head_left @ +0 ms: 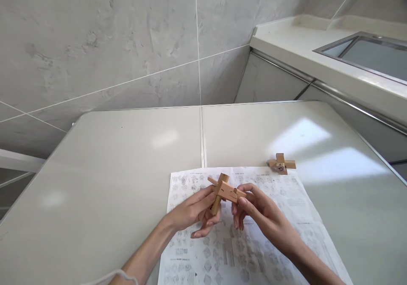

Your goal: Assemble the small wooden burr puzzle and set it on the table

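Between my two hands, just above a printed sheet, is a wooden burr puzzle [227, 191] made of crossed notched sticks. My left hand [203, 210] pinches its left side with thumb and fingers, the lower fingers curled beneath. My right hand [257, 206] grips the right end of a reddish stick with thumb and forefinger. Dark marks show on that stick's face. Beyond my right hand, a second wooden burr puzzle [281, 165] rests at the sheet's far right corner, with a dark mark on its near face. The inner joints of the held puzzle are hidden.
The large paper sheet [254, 251], covered in small printed diagrams, lies on a pale glossy table [104, 183] with a seam down its middle. A grey tiled wall [127, 34] stands behind. At right is a white counter [295, 43] with a sink [372, 58].
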The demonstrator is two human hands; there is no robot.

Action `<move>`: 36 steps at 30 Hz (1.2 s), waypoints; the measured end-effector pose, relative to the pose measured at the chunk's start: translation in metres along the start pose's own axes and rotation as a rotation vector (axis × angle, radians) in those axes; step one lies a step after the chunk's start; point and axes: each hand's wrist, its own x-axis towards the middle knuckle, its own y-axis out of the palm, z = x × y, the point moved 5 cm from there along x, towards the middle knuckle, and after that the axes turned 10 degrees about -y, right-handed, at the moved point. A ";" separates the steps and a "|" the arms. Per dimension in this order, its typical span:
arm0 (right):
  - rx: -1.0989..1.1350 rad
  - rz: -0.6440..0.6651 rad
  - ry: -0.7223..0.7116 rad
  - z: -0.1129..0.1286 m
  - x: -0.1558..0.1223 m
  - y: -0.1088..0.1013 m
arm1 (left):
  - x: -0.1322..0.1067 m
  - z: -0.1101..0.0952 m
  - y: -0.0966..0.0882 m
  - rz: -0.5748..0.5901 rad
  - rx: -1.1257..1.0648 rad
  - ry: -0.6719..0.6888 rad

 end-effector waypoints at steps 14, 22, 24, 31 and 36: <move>-0.032 0.072 0.110 -0.005 0.007 0.002 | -0.002 -0.002 0.007 0.046 0.068 -0.001; -0.049 0.215 0.085 -0.006 0.008 -0.003 | -0.005 0.003 0.004 0.153 0.070 -0.042; -0.037 0.249 0.091 -0.008 0.009 -0.004 | -0.005 0.004 0.005 0.182 0.063 -0.052; -0.049 0.215 0.060 -0.013 0.011 -0.005 | -0.004 0.001 0.003 0.134 0.064 -0.044; -0.115 0.221 0.079 -0.022 0.012 -0.006 | -0.004 0.003 0.004 0.120 0.133 -0.078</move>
